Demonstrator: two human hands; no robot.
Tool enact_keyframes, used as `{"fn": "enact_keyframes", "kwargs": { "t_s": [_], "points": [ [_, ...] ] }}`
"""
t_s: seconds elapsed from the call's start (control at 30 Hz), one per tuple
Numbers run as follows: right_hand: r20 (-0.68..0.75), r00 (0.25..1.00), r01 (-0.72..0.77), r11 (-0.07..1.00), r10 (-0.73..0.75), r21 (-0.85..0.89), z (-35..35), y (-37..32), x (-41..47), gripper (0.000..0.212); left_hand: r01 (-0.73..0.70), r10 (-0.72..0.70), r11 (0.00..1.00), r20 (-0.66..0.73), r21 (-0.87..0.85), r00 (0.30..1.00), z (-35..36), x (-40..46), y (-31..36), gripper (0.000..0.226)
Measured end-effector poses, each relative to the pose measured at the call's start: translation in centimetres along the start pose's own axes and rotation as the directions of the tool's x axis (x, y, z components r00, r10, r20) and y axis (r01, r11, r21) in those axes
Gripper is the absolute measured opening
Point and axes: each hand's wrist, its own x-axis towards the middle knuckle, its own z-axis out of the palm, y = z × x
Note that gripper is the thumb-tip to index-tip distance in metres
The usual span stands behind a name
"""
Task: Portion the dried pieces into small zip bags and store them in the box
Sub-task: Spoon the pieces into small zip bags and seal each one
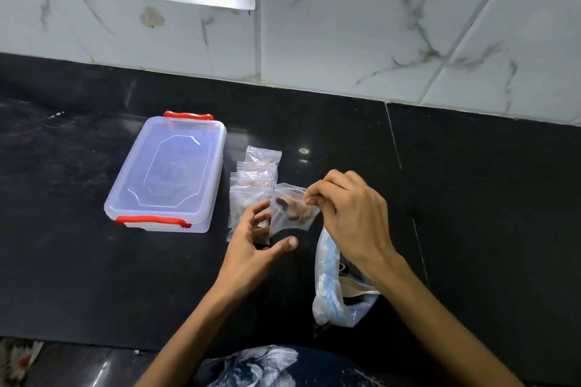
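The person stands at a black table (94,276) set against a wall of pale marbled tiles (361,25). The right hand (352,214) pinches the upper right corner of a small zip bag (290,207) between thumb and fingertips, holding it up just above the table; dark and tan dried pieces (289,209) show through its clear plastic. The left hand (251,245) sits just beside and below that bag, fingers spread and loosely bent, thumb stretched out under it, gripping nothing that I can make out. Behind the left hand a short row of filled small bags (254,179) lies overlapping on the table, running away toward the wall. To their left, close by, rests the clear plastic box (166,173) with its lid on and red clasps at both short ends. Under the right wrist lies a larger clear bag (330,286) with bluish folds, partly hidden by the forearm
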Motion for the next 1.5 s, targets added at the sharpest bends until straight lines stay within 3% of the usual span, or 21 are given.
{"fn": "enact_keyframes", "kwargs": {
  "t_s": [0.17, 0.43, 0.57, 0.67, 0.73, 0.87, 1.0, 1.17, 1.23, 1.3, 1.33, 1.4, 1.5],
  "points": [
    [0.042, 0.998, -0.050, 0.998, 0.048, 0.045, -0.2, 0.2, 0.2, 0.009, -0.012, 0.014, 0.999, -0.056, 0.038, 0.998, -0.2, 0.8, 0.3, 0.005],
    [0.076, 0.990, -0.124, 0.991, 0.121, 0.039, -2.9, 0.3, 0.8, 0.014, 0.042, -0.036, 0.993, 0.053, -0.111, 0.998, 0.0, 2.3, 0.4, 0.030],
    [0.099, 0.991, -0.099, 0.994, 0.094, 0.049, -3.4, 0.4, 1.1, 0.021, -0.005, 0.011, 0.997, 0.083, -0.072, 0.996, 0.0, 3.1, 1.4, 0.023],
    [-0.003, 1.000, -0.024, 0.999, 0.024, 0.032, -3.4, -0.5, 1.0, 0.020, -0.002, 0.008, 0.999, 0.138, -0.043, 0.990, -1.1, 3.3, 1.0, 0.063],
    [0.029, 0.999, 0.020, 1.000, -0.019, -0.020, -2.3, -1.0, 0.3, 0.015, -0.036, 0.041, 0.999, 0.148, -0.040, 0.988, -1.6, 3.1, 0.8, 0.087],
    [0.014, 1.000, 0.018, 1.000, -0.018, -0.024, -0.5, -1.0, -0.3, 0.011, -0.049, 0.057, 0.997, 0.137, -0.064, 0.989, -1.9, 2.6, 0.6, 0.100],
    [-0.014, 0.999, 0.030, 0.999, -0.031, -0.021, 0.0, -0.8, -0.3, 0.015, -0.042, 0.048, 0.998, 0.132, -0.053, 0.990, -1.9, 2.1, 0.7, 0.091],
    [0.053, 0.998, 0.029, 0.999, -0.028, -0.022, 0.7, -0.2, -0.9, 0.023, -0.068, 0.070, 0.997, 0.127, -0.019, 0.989, -2.1, 2.0, 0.9, 0.092],
    [0.107, 0.993, 0.052, 0.999, -0.051, -0.010, 0.6, -0.4, -1.0, 0.023, -0.099, 0.100, 0.995, 0.147, -0.011, 0.984, -1.9, 2.1, 1.6, 0.081],
    [0.199, 0.980, 0.015, 0.996, -0.033, 0.090, 0.5, -0.7, -0.7, 0.024, -0.117, 0.131, 0.989, 0.168, -0.091, 0.977, -1.5, 2.2, 2.5, 0.050],
    [0.262, 0.965, -0.092, 0.971, 0.032, 0.220, 0.3, -0.7, -0.6, 0.026, -0.113, 0.137, 0.982, 0.158, -0.152, 0.978, -1.1, 2.0, 3.2, 0.034],
    [0.351, 0.914, -0.370, 0.777, 0.205, 0.509, 0.1, -0.6, -0.4, 0.031, -0.083, 0.109, 0.963, 0.091, -0.257, 0.990, -0.6, 2.0, 3.8, 0.026],
    [0.439, 0.814, -0.580, 0.516, 0.379, 0.630, 0.4, -0.3, -0.9, 0.022, -0.065, 0.063, 0.951, -0.015, -0.304, 0.998, -0.2, 1.8, 3.7, 0.026]
  ]
}}
